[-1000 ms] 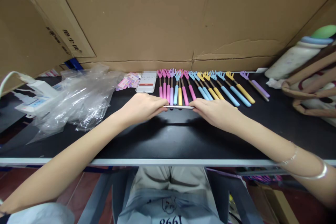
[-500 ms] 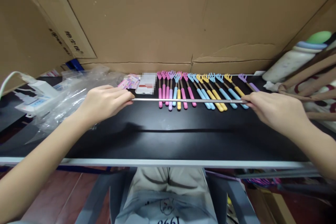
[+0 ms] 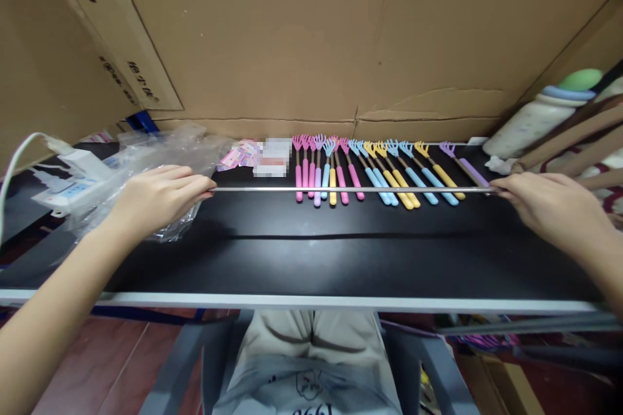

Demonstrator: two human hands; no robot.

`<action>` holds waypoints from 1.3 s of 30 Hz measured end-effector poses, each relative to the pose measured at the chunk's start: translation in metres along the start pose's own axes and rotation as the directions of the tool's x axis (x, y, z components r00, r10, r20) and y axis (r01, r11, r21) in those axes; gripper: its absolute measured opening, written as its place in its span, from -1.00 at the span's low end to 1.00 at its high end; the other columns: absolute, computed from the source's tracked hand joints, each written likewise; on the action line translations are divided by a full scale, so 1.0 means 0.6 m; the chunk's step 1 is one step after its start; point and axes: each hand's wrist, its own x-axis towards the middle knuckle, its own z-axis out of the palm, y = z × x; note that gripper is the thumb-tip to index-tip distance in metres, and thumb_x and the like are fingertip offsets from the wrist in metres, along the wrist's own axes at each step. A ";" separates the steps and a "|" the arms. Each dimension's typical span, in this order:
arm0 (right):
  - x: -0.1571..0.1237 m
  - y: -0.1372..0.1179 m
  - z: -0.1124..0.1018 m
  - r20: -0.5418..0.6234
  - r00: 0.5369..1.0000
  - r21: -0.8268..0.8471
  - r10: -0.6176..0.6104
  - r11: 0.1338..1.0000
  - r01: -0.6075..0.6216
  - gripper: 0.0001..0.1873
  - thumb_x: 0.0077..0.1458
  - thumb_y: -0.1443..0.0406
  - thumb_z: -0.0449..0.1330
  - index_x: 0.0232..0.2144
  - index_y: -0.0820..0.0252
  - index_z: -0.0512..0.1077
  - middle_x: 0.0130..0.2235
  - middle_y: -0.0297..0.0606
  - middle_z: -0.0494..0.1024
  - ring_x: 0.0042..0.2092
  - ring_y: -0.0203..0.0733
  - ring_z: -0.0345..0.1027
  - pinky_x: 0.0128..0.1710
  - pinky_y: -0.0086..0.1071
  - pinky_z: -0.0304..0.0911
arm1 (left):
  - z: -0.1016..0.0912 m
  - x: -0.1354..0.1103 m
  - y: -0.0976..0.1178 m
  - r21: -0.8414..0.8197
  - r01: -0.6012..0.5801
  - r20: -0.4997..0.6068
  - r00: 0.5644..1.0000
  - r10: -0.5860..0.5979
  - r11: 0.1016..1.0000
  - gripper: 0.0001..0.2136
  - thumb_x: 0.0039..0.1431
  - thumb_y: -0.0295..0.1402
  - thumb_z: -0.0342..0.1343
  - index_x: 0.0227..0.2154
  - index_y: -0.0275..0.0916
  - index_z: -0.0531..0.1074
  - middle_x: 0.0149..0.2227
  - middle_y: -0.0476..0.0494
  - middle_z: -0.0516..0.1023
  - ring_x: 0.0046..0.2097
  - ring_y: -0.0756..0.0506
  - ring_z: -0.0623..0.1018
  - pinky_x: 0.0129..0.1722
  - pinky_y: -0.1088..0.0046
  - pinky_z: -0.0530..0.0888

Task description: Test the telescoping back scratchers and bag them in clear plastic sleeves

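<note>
Spanning btwn hands (image 3: 158, 198): metal rod (image 3: 265, 189)

Soft, moderately bright light seems to fall from above, leaving a pale, diffuse glare on the black counter (image 3: 311, 272). The thin metal rod (image 3: 350, 190) casts a long dark shadow (image 3: 341, 236) across it, and the plastic bags (image 3: 170, 149) catch small highlights. The floor (image 3: 92, 363) lies dimmer. Coarse square pixels obscure a pale flat object (image 3: 272, 159). Wide-angle distortion stretches the picture's edges; fine print on the cardboard (image 3: 272, 32) looks soft.
</note>
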 end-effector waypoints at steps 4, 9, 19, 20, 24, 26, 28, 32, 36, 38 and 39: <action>-0.010 0.011 0.004 -0.085 0.996 -0.103 0.026 0.994 -0.035 -0.43 0.30 0.14 -0.27 -0.35 0.27 0.48 -0.40 -0.06 0.54 -0.38 -0.16 0.39 -0.32 -0.30 0.20 | 0.008 -0.006 -0.021 0.064 -0.053 -0.150 0.987 0.062 0.997 -0.72 0.37 -0.25 -0.13 -0.35 -0.15 0.44 -0.44 -0.01 0.49 -0.35 -0.06 0.45 -0.38 0.49 0.29; -0.025 0.020 0.005 -0.039 0.997 -0.108 0.069 0.991 -0.073 -0.49 0.25 0.16 -0.23 -0.31 0.27 0.47 -0.37 -0.05 0.55 -0.33 -0.10 0.42 -0.32 -0.29 0.21 | 0.008 -0.012 -0.032 0.116 -0.093 -0.212 0.970 0.116 0.989 -0.76 0.34 -0.32 -0.06 -0.41 -0.21 0.44 -0.48 -0.03 0.47 -0.39 -0.07 0.44 -0.41 0.51 0.27; -0.039 0.028 0.009 0.265 0.917 -0.006 0.299 0.951 -0.308 -0.66 0.20 0.24 -0.05 -0.17 0.31 0.44 -0.14 0.07 0.54 -0.13 -0.04 0.40 -0.10 -0.28 0.19 | 0.022 -0.009 -0.026 0.029 -0.052 -0.035 0.998 0.053 0.998 -0.65 0.40 -0.23 -0.20 -0.36 -0.22 0.43 -0.41 -0.05 0.50 -0.36 -0.06 0.46 -0.39 0.50 0.24; -0.038 0.029 0.009 0.282 0.910 0.014 0.303 0.948 -0.319 -0.67 0.20 0.25 -0.03 -0.17 0.31 0.44 -0.13 0.07 0.54 -0.12 -0.05 0.40 -0.08 -0.28 0.18 | 0.024 -0.008 -0.025 0.032 -0.063 -0.024 0.998 0.064 0.997 -0.66 0.40 -0.24 -0.21 -0.35 -0.22 0.43 -0.40 -0.06 0.50 -0.35 -0.07 0.46 -0.37 0.49 0.25; -0.027 0.025 0.002 0.313 0.900 0.103 0.302 0.932 -0.349 -0.73 0.18 0.27 0.00 -0.18 0.24 0.44 -0.16 0.01 0.55 -0.15 -0.07 0.40 -0.11 -0.30 0.20 | 0.027 -0.005 -0.026 0.035 -0.048 0.004 0.999 0.048 0.998 -0.70 0.40 -0.25 -0.19 -0.32 -0.20 0.41 -0.38 -0.05 0.51 -0.29 -0.07 0.47 -0.37 0.50 0.25; -0.015 0.008 -0.006 0.287 0.912 0.130 0.293 0.931 -0.340 -0.74 0.18 0.26 0.01 -0.20 0.23 0.44 -0.19 -0.01 0.56 -0.17 -0.07 0.40 -0.15 -0.31 0.20 | 0.023 0.001 -0.023 0.032 -0.051 -0.032 0.998 0.052 0.998 -0.70 0.40 -0.25 -0.19 -0.33 -0.20 0.41 -0.39 -0.04 0.52 -0.26 -0.07 0.47 -0.36 0.50 0.25; 0.006 -0.027 -0.018 0.226 0.941 0.150 0.253 0.945 -0.290 -0.74 0.20 0.25 0.00 -0.22 0.23 0.44 -0.20 -0.03 0.56 -0.18 -0.08 0.41 -0.17 -0.32 0.21 | 0.014 0.014 -0.010 0.014 -0.090 -0.084 0.992 0.091 0.996 -0.70 0.39 -0.24 -0.18 -0.33 -0.19 0.41 -0.42 -0.02 0.51 -0.29 -0.07 0.48 -0.35 0.50 0.26; 0.062 -0.132 -0.052 0.040 0.997 0.161 0.073 0.984 -0.079 -0.70 0.27 0.21 -0.06 -0.26 0.19 0.45 -0.27 -0.16 0.58 -0.25 -0.16 0.45 -0.31 -0.38 0.18 | -0.010 0.060 0.046 -0.085 -0.176 -0.174 0.972 0.159 0.981 -0.65 0.40 -0.26 -0.21 -0.44 -0.21 0.37 -0.54 0.01 0.42 -0.45 -0.03 0.44 -0.45 0.49 0.22; 0.106 -0.223 -0.085 -0.085 0.996 0.151 -0.039 0.987 0.052 -0.69 0.30 0.25 -0.07 -0.36 0.18 0.42 -0.39 -0.28 0.57 -0.41 -0.26 0.42 -0.47 -0.43 0.07 | -0.031 0.102 0.109 -0.142 -0.247 -0.262 0.943 0.204 0.959 -0.63 0.40 -0.28 -0.21 -0.51 -0.22 0.32 -0.62 0.03 0.34 -0.54 0.00 0.39 -0.49 0.49 0.21; 0.121 -0.254 -0.094 -0.141 0.988 0.165 -0.071 0.982 0.094 -0.69 0.30 0.26 -0.07 -0.41 0.18 0.39 -0.45 -0.32 0.54 -0.47 -0.29 0.37 -0.52 -0.43 -0.01 | -0.041 0.116 0.135 -0.172 -0.280 -0.308 0.926 0.219 0.944 -0.64 0.39 -0.29 -0.19 -0.52 -0.22 0.31 -0.63 0.05 0.33 -0.57 0.01 0.37 -0.50 0.50 0.21; 0.127 -0.267 -0.096 -0.159 0.984 0.175 -0.079 0.979 0.106 -0.69 0.30 0.26 -0.07 -0.42 0.18 0.38 -0.47 -0.34 0.52 -0.48 -0.30 0.35 -0.53 -0.43 -0.04 | -0.045 0.121 0.145 -0.188 -0.293 -0.327 0.919 0.222 0.937 -0.65 0.39 -0.30 -0.17 -0.52 -0.22 0.31 -0.64 0.06 0.32 -0.58 0.02 0.35 -0.50 0.50 0.21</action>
